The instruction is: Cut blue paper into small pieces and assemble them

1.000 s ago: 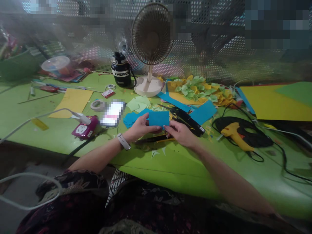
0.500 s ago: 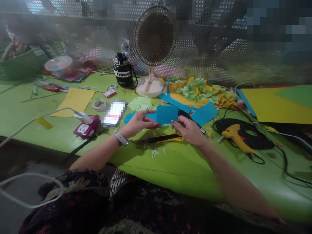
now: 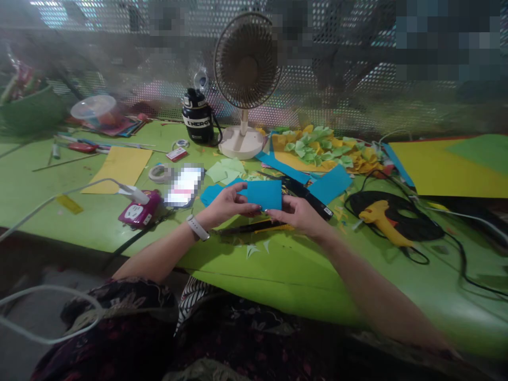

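Paper (image 3: 264, 194), blue, sits held between left grip (image 3: 225, 205) and right grip (image 3: 300, 213). Yellow glue gun (image 3: 383, 220) lies right of both grips.

Left hand (image 3: 226, 205) and right hand (image 3: 305, 214) sit closer together than a moment ago, nearly meeting at the card's (image 3: 264, 194) lower edge.

Blue paper (image 3: 264, 193) hides some fingertips of the left hand (image 3: 227, 205) and right hand (image 3: 304, 214); the phone (image 3: 184, 186) has a pixelated screen (its content unreadable). The view's left edge crops the green container (image 3: 34, 112).
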Tool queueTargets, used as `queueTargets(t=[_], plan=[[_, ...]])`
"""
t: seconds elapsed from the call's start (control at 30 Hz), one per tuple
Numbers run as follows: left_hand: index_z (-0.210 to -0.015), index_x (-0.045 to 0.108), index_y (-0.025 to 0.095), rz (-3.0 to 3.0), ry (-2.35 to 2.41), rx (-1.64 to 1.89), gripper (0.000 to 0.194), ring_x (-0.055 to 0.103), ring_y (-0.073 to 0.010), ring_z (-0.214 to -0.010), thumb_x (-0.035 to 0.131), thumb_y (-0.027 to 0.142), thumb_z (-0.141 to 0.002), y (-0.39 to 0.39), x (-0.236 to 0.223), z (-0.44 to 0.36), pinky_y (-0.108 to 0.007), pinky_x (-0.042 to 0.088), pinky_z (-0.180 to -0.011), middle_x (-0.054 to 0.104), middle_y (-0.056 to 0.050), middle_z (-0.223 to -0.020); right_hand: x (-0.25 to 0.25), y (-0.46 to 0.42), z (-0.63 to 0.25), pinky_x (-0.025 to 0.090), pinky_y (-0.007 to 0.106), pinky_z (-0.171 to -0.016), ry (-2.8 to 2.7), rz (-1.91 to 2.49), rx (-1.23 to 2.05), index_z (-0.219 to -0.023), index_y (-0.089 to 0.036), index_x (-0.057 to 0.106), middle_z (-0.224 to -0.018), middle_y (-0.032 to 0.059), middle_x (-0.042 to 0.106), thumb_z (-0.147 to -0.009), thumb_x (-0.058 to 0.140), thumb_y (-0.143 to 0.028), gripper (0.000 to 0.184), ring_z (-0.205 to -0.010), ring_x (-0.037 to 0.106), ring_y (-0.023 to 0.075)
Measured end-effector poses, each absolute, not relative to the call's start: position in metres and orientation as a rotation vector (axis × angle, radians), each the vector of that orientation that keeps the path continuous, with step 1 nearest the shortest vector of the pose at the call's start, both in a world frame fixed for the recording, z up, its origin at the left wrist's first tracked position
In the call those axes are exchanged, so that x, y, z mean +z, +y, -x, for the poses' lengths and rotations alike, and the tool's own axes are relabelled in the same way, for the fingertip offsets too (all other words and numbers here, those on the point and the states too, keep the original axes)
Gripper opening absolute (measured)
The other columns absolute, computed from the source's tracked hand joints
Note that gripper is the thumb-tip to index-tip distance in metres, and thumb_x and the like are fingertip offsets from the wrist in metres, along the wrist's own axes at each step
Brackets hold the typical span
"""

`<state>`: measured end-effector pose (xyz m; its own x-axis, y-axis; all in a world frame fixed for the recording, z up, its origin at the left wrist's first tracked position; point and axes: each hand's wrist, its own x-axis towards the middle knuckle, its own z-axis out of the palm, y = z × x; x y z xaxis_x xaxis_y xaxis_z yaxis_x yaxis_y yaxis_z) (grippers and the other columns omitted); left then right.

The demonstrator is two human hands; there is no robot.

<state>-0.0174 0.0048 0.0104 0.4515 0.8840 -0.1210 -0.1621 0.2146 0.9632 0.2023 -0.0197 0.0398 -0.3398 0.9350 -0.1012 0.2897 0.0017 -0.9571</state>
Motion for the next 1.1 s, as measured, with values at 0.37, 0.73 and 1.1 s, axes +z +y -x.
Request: queueTargets(t=[0.37,0.73,1.1], plan=[[-0.129,0.044,0.014,-1.155,0.809,0.835,0.071,0.075,-0.0200,-0.073,0.085,0.023,-0.072,0.006,0.011,0.018,-0.033,0.060,-0.073,0.064,0.006,-0.063,0.041,-0.017,-0.208,0.050,0.030,-0.059,-1.686,1.303,1.419,-0.064,-0.017,0.068,-0.062,0.0032,0.069,-0.067,0.081,-0.049,0.034,-0.059,0.063,0.0157],[-0.119,0.050,0.015,-1.155,0.784,0.888,0.064,0.074,-0.0182,-0.073,0.088,0.025,-0.068,0.010,0.018,0.024,-0.030,0.060,-0.073,0.065,0.005,-0.065,0.051,-0.007,-0.223,0.051,0.031,-0.065,-1.632,1.295,1.344,-0.077,-0.018,0.073,-0.074,0.0032,0.071,-0.069,0.077,-0.041,0.025,-0.062,0.065,0.0155],[-0.125,0.064,0.016,-1.110,0.851,1.033,0.065,0.065,-0.0109,-0.069,0.089,0.030,-0.067,0.013,0.016,0.023,-0.024,0.056,-0.067,0.071,-0.003,-0.085,0.032,-0.018,-0.205,0.051,0.035,-0.072,-2.116,1.235,0.995,-0.083,-0.019,0.067,-0.083,0.0056,0.070,-0.080,0.072,-0.055,0.036,-0.079,0.066,0.0222]])
